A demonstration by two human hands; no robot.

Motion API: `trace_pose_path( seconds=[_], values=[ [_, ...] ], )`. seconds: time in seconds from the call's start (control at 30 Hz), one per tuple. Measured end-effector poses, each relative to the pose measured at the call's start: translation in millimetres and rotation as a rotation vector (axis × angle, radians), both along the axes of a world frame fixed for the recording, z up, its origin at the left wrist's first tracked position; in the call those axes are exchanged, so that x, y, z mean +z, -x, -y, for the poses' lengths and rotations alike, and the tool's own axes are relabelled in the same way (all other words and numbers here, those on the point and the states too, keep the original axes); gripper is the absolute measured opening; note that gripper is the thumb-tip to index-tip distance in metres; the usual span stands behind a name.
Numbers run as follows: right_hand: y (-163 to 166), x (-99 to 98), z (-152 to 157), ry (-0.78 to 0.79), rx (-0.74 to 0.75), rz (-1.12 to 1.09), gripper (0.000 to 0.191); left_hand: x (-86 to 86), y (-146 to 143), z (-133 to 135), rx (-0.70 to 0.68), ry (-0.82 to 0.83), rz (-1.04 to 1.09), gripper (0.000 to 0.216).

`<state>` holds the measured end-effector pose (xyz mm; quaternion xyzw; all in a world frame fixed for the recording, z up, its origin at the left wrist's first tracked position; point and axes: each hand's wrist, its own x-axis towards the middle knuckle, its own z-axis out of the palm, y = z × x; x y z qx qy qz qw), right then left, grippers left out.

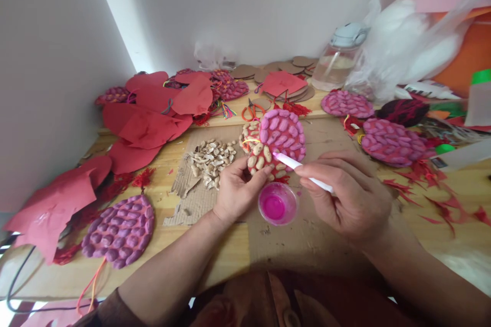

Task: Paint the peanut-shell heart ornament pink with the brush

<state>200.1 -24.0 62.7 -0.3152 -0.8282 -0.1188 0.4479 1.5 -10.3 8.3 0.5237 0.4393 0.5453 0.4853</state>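
Note:
My left hand (243, 186) grips the lower left edge of a heart-shaped plaque covered in peanut shells (282, 135), holding it tilted up. Most of its shells are painted pink-purple, while those near my left thumb are bare tan. Between the fingers of my right hand (341, 191) is a white paintbrush (303, 171), its pink tip touching the plaque at the border of painted and bare shells. Just below stands a small clear cup of magenta paint (276, 204). Another unpainted peanut piece (249, 135) with a yellow cord lies partly hidden behind the plaque.
Broken peanut shells (213, 161) lie on cardboard (322, 245). Orange-handled scissors (252, 110) rest behind. Red paper shapes (141, 117) and a finished purple plaque (119, 230) are on the left. Right: pink plaques (395, 140), a water bottle (337, 59), a plastic bag (414, 41) and red paper scraps (447, 207).

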Motion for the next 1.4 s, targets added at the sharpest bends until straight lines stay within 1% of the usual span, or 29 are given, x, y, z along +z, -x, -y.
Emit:
trace_pose_path(
  seconds=[0.13, 0.33, 0.53, 0.63, 1.03, 1.2, 1.4],
  values=[
    [-0.9, -1.2, -1.8, 0.016, -0.013, -0.002, 0.019, -1.4, -0.7, 0.5, -0.007, 0.0, 0.016, 0.021],
    [-0.1, -4.0, 0.2, 0.034, -0.01, 0.02, 0.018, -2.6, -0.7, 0.0, -0.004, 0.065, 0.08, 0.022],
    [-0.5, -3.5, -0.3, 0.042, -0.002, 0.018, 0.016, -0.7, -3.1, -1.6, -0.003, 0.192, 0.296, 0.026],
    [-0.6, -2.0, -1.2, 0.048, -0.001, -0.007, 0.019, -0.3, -3.3, -2.3, -0.015, 0.223, 0.358, 0.026],
    [-3.2, -1.5, -2.3, 0.037, -0.004, -0.039, 0.021, -1.6, -2.1, -6.5, 0.004, 0.274, 0.416, 0.027],
    [-3.3, -1.1, -3.1, 0.071, 0.03, -0.047, 0.02, -0.2, -1.9, -6.0, -0.027, 0.283, 0.425, 0.028],
    [-3.0, -1.8, -2.9, 0.046, -0.004, -0.038, 0.021, 0.6, -2.5, -5.6, -0.037, 0.305, 0.444, 0.028]
  ],
)
